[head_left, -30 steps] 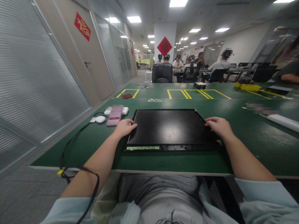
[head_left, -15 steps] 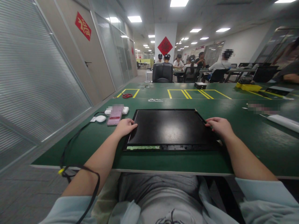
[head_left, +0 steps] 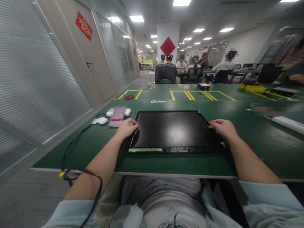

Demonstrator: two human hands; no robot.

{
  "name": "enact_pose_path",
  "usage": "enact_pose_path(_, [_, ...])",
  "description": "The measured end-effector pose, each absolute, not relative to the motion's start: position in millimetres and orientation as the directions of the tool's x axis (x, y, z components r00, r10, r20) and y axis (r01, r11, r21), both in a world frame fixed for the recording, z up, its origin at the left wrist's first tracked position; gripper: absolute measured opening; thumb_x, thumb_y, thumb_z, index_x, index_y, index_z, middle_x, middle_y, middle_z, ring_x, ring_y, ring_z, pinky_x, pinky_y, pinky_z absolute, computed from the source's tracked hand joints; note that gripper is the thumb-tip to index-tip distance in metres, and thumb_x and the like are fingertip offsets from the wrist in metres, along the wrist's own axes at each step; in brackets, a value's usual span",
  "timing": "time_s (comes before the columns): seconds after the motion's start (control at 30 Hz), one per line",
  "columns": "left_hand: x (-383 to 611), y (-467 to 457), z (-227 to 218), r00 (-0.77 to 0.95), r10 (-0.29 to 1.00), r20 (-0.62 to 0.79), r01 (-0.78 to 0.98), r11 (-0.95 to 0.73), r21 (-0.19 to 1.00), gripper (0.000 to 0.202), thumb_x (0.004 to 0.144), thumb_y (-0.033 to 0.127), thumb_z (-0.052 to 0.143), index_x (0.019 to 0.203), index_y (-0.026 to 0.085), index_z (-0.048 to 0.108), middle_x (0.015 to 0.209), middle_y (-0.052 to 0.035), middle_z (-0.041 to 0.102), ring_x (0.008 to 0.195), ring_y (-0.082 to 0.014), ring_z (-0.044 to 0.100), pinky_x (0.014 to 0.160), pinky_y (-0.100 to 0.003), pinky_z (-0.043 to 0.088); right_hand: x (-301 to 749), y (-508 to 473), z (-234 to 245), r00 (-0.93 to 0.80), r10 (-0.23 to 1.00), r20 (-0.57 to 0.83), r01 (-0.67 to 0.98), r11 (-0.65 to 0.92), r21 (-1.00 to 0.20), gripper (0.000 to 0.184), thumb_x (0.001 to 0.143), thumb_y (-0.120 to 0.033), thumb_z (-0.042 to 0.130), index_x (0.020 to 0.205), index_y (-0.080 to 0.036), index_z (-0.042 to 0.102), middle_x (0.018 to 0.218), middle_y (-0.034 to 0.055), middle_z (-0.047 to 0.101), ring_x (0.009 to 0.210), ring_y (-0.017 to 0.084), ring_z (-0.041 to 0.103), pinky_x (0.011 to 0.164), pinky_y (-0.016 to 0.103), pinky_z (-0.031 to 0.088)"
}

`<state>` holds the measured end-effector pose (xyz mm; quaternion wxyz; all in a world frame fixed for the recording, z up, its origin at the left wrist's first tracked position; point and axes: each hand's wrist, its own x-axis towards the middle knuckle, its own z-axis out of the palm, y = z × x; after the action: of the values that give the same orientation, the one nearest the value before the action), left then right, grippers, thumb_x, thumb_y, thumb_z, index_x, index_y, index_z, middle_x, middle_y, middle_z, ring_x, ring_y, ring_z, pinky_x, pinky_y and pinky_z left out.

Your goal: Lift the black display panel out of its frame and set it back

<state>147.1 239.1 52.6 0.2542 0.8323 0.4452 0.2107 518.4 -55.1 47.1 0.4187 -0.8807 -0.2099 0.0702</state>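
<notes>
The left hand (head_left: 127,129) and right hand (head_left: 223,129) pinch opposite edges of the screen (head_left: 166,129), already flat on the table (head_left: 180,164); its green strip (head_left: 145,150) lies uncovered.

I count my two hands (head_left: 127,129) (head_left: 224,129), one screen (head_left: 171,128), one phone (head_left: 117,118), one pair of scissors (head_left: 129,97) and one pillar (head_left: 168,30).

Open-plan office, part workshop by the look of it. From here: glass partitions (head_left: 120,55) with blinds (head_left: 30,82), ceiling lights (head_left: 136,19), black office chair (head_left: 165,74), people (head_left: 224,66) seated further back, green work surface (head_left: 73,155) marked out in yellow tape (head_left: 189,96).
</notes>
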Motion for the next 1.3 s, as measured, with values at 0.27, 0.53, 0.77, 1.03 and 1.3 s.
enact_pose_path(0.27, [142.1,247.0,49.7,0.419,0.901,0.108,0.678,-0.390,0.623,0.031,0.073,0.032,0.064,0.099,0.017,0.069,0.062,-0.0004,0.066,0.064,-0.0213,0.065,0.064,-0.029,0.045,520.4,-55.3,46.0,0.899,0.435,0.057,0.315,-0.551,-0.773,0.027,0.067,-0.023,0.064,0.090,-0.019,0.077,0.082,0.0085,0.078,0.070,0.021,0.069,0.054,0.027,0.051])
enact_pose_path(0.53, [141.1,250.4,45.8,0.443,0.886,0.140,0.745,-0.450,0.491,0.026,0.074,0.039,0.067,0.088,0.019,0.073,0.085,-0.0099,0.076,0.084,-0.0278,0.070,0.070,-0.031,0.047,520.8,-54.7,45.7,0.905,0.425,0.034,0.291,-0.557,-0.778,0.027,0.068,-0.021,0.063,0.092,-0.018,0.077,0.084,0.0083,0.078,0.067,0.019,0.067,0.055,0.026,0.050])
enact_pose_path(0.77, [141.4,249.9,45.4,0.485,0.863,0.140,0.735,-0.489,0.469,0.018,0.072,0.036,0.067,0.079,0.021,0.073,0.083,-0.0091,0.077,0.085,-0.0285,0.070,0.072,-0.032,0.048,523.4,-53.9,42.4,0.907,0.421,0.020,0.257,-0.514,-0.819,0.029,0.067,-0.020,0.062,0.092,-0.017,0.077,0.082,0.0091,0.077,0.071,0.020,0.068,0.055,0.026,0.050])
enact_pose_path(1.03, [141.4,247.4,45.2,0.509,0.847,0.153,0.735,-0.520,0.435,0.018,0.075,0.037,0.064,0.076,0.021,0.070,0.079,-0.0082,0.074,0.080,-0.0266,0.069,0.067,-0.031,0.045,518.3,-52.5,44.7,0.907,0.421,0.023,0.244,-0.479,-0.843,0.026,0.067,-0.020,0.062,0.088,-0.016,0.077,0.079,0.0099,0.076,0.072,0.020,0.070,0.052,0.024,0.048])
enact_pose_path(1.3, [141.4,248.9,44.3,0.516,0.845,0.141,0.741,-0.523,0.420,0.019,0.077,0.037,0.061,0.079,0.020,0.069,0.080,-0.0086,0.073,0.081,-0.0269,0.068,0.068,-0.032,0.044,523.4,-53.6,39.4,0.895,0.442,0.053,0.289,-0.485,-0.825,0.028,0.067,-0.023,0.064,0.091,-0.016,0.077,0.082,0.0099,0.077,0.079,0.022,0.071,0.056,0.025,0.051])
